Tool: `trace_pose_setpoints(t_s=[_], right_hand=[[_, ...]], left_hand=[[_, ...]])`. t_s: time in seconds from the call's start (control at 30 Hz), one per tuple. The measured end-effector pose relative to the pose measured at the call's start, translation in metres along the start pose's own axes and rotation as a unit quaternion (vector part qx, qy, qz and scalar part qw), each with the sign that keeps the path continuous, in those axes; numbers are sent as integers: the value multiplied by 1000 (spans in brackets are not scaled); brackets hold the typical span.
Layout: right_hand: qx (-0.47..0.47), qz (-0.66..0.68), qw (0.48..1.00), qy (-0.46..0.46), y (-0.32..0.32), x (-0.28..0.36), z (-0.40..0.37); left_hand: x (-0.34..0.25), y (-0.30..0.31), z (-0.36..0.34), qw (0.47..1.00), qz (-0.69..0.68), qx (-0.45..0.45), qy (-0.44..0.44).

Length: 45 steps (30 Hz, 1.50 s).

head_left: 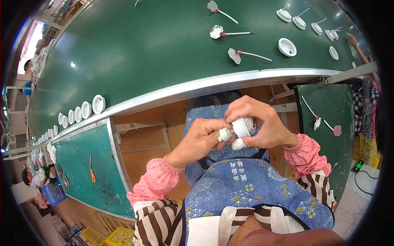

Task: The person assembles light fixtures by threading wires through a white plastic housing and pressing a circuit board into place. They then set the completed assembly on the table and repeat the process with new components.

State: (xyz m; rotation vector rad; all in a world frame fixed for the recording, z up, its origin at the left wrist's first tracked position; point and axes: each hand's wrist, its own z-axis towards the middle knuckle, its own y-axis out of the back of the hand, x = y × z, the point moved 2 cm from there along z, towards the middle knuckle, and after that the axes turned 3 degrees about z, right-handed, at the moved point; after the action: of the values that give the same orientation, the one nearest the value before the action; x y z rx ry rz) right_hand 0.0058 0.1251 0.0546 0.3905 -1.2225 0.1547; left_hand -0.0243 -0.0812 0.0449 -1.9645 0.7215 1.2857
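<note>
The long green surface [143, 53] arcs across the view from 9 o'clock to 2 o'clock, its metal edge beyond the hands. A smaller green table [324, 143] stands at 3 o'clock and another [78, 160] between 8 and 9. The left forearm enters from 8 o'clock and points toward 2; the right enters from 4 and points toward 10. Both elbows are bent, bringing the hands together above the blue patterned apron [254, 180].

The right hand [262, 125] arches over a white round lamp housing [241, 128], fingers on top and wrapped thumb beneath: its grip is closed around the housing. The left hand [201, 139] has its fingers drawn together, closed, against the housing's 9 o'clock side; whether they pinch it or a small part there, I cannot tell. The housing is between the hands, off the surface, seen nearly edge-on. Its dotted face turns toward 3 o'clock, and its wide axis runs roughly from 11 to 5.

From the hands, a row of white rings [98, 104] lines the edge toward 9 o'clock. Orange-handled scissors [92, 170] lie between 8 and 9, blades toward 12. Three boards with wires [216, 32] lie near 12; wired lamps [299, 23] sit toward 1. Another person's hand [352, 40] is at 2.
</note>
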Motion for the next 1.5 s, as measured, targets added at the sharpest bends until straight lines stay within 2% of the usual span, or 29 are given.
trace_pose_setpoints(t_s=[0.13,0.27,0.37,0.47,0.57,0.7,0.77,0.87,0.9,1.03,1.23,1.33,1.43,1.5], right_hand=[[12,38,999,-20,-3,0,-3],[9,57,996,-65,-6,-9,-4],[-12,44,997,-63,-7,-18,-4],[-1,95,992,-77,-10,-21,-7],[-11,142,983,-119,-13,-17,-9],[-19,140,985,-102,-13,-20,-10],[-33,130,988,-78,-14,-23,-8],[-95,59,989,-96,-20,-27,-3],[-121,-27,991,-48,-24,-32,-4],[-192,72,971,-127,-33,-40,-11],[-182,-86,979,19,-40,-64,-13],[-175,-18,984,-4,-41,-60,-13],[-175,182,959,-130,-47,-56,-20],[-179,220,947,-153,-47,-56,-22]], left_hand=[[12,-4,-5,998,-56,4,-9],[18,1,1,997,37,-16,-61],[17,0,-1,996,61,-55,-42],[7,2,-4,997,63,-38,-17],[23,6,2,997,34,-20,-63],[31,2,2,997,5,-39,-64],[29,2,2,996,12,-51,-67],[38,-2,10,991,35,-103,-83],[38,-3,12,989,54,-90,-100],[36,-10,14,990,36,-110,-79],[40,-3,4,995,-9,-83,44],[36,2,4,997,-3,-57,45],[48,2,10,999,14,-47,-5],[51,-1,11,996,29,-72,-32]])
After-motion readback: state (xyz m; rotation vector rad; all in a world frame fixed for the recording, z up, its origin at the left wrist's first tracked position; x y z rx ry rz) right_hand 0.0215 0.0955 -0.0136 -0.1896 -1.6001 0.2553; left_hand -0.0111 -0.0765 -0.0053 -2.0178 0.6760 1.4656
